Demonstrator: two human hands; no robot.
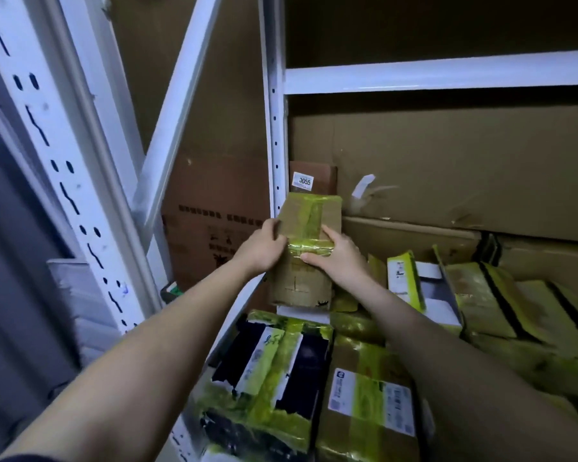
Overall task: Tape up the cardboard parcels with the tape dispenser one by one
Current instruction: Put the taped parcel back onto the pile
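A small brown cardboard parcel (306,221) crossed with yellow-green tape is held up inside a white shelf rack, just right of its upright post. My left hand (264,246) grips its left edge, fingers curled over the top face. On the parcel's right side my right hand (339,258) holds it, thumb across the front tape band. No tape dispenser is in view.
The white upright post (274,128) stands just left of the parcel. Several parcels taped in yellow-green (371,401) lie stacked on the shelf below and to the right. A box labelled 3055 (312,178) and large flat cartons (447,168) fill the back.
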